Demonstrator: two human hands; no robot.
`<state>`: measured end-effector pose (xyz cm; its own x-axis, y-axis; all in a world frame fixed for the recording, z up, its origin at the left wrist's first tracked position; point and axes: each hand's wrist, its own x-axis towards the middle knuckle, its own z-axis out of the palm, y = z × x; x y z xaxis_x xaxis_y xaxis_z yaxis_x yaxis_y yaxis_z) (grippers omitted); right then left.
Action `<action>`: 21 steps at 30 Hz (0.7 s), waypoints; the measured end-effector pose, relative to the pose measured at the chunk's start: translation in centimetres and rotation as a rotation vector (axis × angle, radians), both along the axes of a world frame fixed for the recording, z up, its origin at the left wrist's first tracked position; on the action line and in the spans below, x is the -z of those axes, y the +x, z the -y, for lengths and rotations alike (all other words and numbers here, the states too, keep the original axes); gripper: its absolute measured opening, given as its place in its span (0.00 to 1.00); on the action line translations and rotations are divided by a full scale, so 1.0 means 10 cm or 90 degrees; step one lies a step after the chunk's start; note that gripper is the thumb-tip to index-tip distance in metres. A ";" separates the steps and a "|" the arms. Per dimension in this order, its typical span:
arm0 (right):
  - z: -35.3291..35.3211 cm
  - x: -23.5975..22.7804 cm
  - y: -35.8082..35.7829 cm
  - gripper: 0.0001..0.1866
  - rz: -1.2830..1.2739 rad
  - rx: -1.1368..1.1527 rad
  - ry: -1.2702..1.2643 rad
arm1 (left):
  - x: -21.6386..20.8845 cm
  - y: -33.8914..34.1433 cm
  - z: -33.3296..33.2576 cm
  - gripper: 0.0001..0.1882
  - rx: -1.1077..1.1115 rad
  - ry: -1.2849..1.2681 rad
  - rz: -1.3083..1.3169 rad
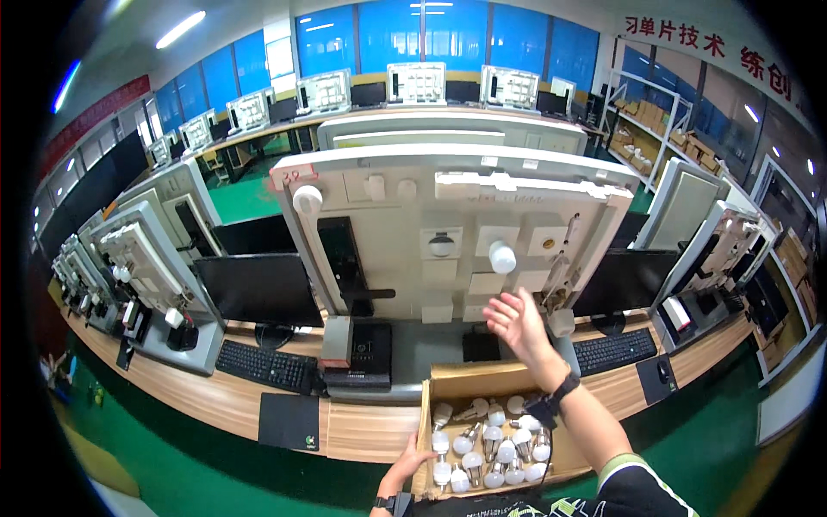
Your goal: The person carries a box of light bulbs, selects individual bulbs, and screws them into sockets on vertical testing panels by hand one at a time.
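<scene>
An open cardboard box [469,372] holds several white light bulbs [506,450] with metal screw bases, lying at mixed angles. My left hand [408,464] grips the left wall of this box near its front, thumb by the rim. My right hand [517,326] is raised in front of the upright white panel [379,237], holding nothing, fingers extended and palm partly turned to the left. Just above its fingertips, a white bulb [502,257] sticks out from a square plate on the panel. A dark band is around each wrist.
Wall plates, a black door-lock plate [343,258] and a white rail [517,183] are fixed to the panel. Monitors [257,289] and keyboards [267,366] flank it on the wooden desk [375,431]. A black box [357,358] stands below. Similar workstations line the room, with shelves [650,129] at right.
</scene>
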<state>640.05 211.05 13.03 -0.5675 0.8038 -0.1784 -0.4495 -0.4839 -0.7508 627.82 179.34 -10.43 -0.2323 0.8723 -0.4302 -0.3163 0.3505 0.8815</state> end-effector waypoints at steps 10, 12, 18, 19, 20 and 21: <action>-0.90 -0.20 -0.54 0.25 -0.308 -0.142 -0.297 | -1.04 0.26 0.43 0.14 -0.127 -0.025 0.226; -0.92 -0.21 -0.52 0.23 -0.204 -0.118 -0.236 | -1.57 0.36 0.48 0.14 -0.154 -0.023 0.229; -0.85 -0.39 -0.39 0.20 -0.068 -0.095 -0.189 | -1.29 0.34 0.43 0.14 -0.135 -0.017 0.230; -0.87 -0.38 -0.38 0.21 -0.066 -0.106 -0.177 | -0.72 0.26 0.37 0.14 -0.111 -0.007 0.226; -0.86 -0.39 -0.43 0.21 -0.064 -0.122 -0.162 | -0.67 0.21 0.34 0.14 -0.091 0.006 0.222; -0.85 -0.39 -0.46 0.21 -0.063 -0.137 -0.148 | -0.62 0.20 0.37 0.15 -0.110 -0.016 0.237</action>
